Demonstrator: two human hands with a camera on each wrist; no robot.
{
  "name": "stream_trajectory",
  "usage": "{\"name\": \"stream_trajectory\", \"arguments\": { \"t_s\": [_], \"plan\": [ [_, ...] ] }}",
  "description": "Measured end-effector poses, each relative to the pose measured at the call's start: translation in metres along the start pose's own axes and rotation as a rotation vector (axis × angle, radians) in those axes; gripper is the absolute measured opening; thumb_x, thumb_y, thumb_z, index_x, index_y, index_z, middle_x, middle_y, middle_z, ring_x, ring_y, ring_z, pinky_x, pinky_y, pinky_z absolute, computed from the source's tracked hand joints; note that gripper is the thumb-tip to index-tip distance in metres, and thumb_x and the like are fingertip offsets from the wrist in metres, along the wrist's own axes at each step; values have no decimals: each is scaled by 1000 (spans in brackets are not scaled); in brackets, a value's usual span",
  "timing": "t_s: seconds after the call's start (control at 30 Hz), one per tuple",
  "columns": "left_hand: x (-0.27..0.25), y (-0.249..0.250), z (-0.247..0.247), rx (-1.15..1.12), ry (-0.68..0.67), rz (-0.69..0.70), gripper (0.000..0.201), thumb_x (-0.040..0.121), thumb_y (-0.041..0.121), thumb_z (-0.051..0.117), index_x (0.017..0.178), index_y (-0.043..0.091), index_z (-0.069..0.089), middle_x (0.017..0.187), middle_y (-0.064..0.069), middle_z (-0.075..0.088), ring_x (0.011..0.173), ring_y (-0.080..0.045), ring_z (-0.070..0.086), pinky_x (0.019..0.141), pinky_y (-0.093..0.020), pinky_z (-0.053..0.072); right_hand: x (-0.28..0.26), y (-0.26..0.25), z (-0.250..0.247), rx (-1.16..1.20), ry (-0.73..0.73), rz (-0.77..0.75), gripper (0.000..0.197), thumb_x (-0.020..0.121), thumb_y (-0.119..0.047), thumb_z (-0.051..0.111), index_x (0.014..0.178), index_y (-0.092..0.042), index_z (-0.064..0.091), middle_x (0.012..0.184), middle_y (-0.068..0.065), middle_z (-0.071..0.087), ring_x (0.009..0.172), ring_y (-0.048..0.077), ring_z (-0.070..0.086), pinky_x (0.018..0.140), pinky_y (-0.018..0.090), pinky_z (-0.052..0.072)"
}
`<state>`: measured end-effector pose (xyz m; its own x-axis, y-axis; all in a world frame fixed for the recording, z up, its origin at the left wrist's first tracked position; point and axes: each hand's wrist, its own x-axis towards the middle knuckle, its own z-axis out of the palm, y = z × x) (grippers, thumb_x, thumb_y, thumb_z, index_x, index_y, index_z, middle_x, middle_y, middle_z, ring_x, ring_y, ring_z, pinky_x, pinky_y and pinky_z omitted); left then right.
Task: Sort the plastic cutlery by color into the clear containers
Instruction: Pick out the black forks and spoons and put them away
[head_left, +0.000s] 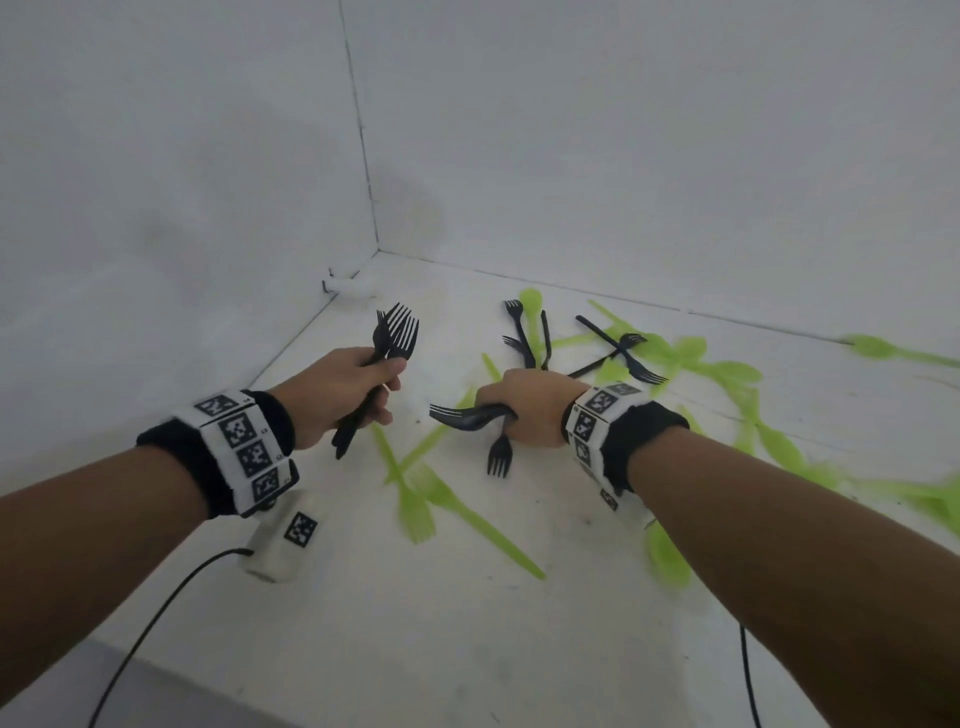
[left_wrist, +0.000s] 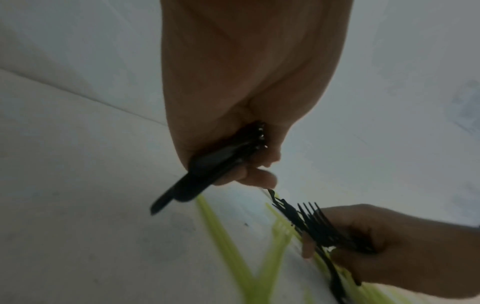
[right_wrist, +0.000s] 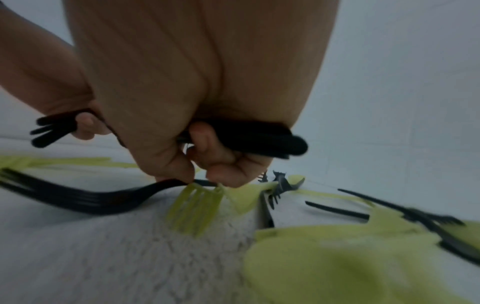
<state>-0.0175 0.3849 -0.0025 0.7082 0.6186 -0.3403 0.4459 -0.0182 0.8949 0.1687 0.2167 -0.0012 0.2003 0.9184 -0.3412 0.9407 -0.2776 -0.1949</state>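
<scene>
Hands gathering black forks from mixed cutlery on a white surface.

Left hand (head_left: 340, 387) is clenching a bundle of black forks (head_left: 392, 332), tines pointing toward 12 o'clock; right hand (head_left: 524, 410) is grasping more black forks (head_left: 467, 415), tines toward 9 o'clock. Loose black forks (head_left: 522, 332) are lying at 12 o'clock of it, green cutlery (head_left: 426, 499) scattering from 6 to 3 o'clock.
</scene>
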Motion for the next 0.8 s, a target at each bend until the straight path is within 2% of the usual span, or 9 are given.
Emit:
{"name": "stream_trajectory", "arguments": {
  "t_s": [0.13,0.27,0.37,0.4,0.47,0.53,0.63,0.73,0.8],
  "plan": [
    [8,4,5,103,11,32,21,105,25,55,94,8,61,67,1,43,52,-11,38,52,-23,32,0,5,-1,-11,-17,-3,40,90,-10,53,120,-32,63,103,0,43,92,28,57,83,40,51],
    [23,14,19,248,0,96,13,102,22,56,99,9,61,77,-2,47,60,-14,39,56,-24,35,-1,12,1,-52,40,-59,23,93,-29,67,116,-29,67,103,-1,43,89,23,54,78,33,45],
    [42,24,29,355,25,169,19,102,26,56,105,7,62,83,-4,55,70,-19,48,70,-33,43,-6,17,1,153,217,-54,15,95,-35,67,107,-27,67,103,0,48,88,19,54,76,32,42],
    [49,27,32,373,41,185,22,101,26,56,106,6,62,84,-5,56,72,-21,49,72,-34,43,-8,20,-1,215,324,-8,11,96,-37,64,101,-28,64,101,-1,50,87,20,55,75,33,43],
    [60,31,40,385,66,194,24,100,26,57,102,2,60,82,-6,55,73,-23,49,70,-33,41,-13,31,-7,281,541,202,18,99,-38,55,88,-25,55,90,-2,57,81,23,58,68,34,41],
    [68,36,52,432,78,206,22,99,28,60,91,7,58,78,-3,53,69,-21,48,63,-31,36,-18,51,-15,385,636,461,27,97,-38,50,81,-18,58,79,-2,67,77,24,64,64,33,46],
    [75,46,81,570,32,221,28,96,39,64,83,15,56,75,1,54,69,-17,52,60,-31,37,-22,81,-19,538,563,642,22,91,-33,54,88,-14,66,82,3,73,83,26,70,70,32,54],
    [87,55,113,694,10,219,41,95,51,62,75,16,57,72,-2,58,72,-22,58,62,-31,41,-20,95,-15,513,476,670,17,90,-30,59,99,-17,55,87,3,62,79,26,62,60,28,43],
    [95,57,128,729,32,181,45,93,55,62,72,16,53,75,-4,58,78,-28,60,66,-31,42,-16,96,-12,448,430,627,11,92,-27,58,98,-19,57,85,1,59,75,23,58,55,26,36]
  ]
}}
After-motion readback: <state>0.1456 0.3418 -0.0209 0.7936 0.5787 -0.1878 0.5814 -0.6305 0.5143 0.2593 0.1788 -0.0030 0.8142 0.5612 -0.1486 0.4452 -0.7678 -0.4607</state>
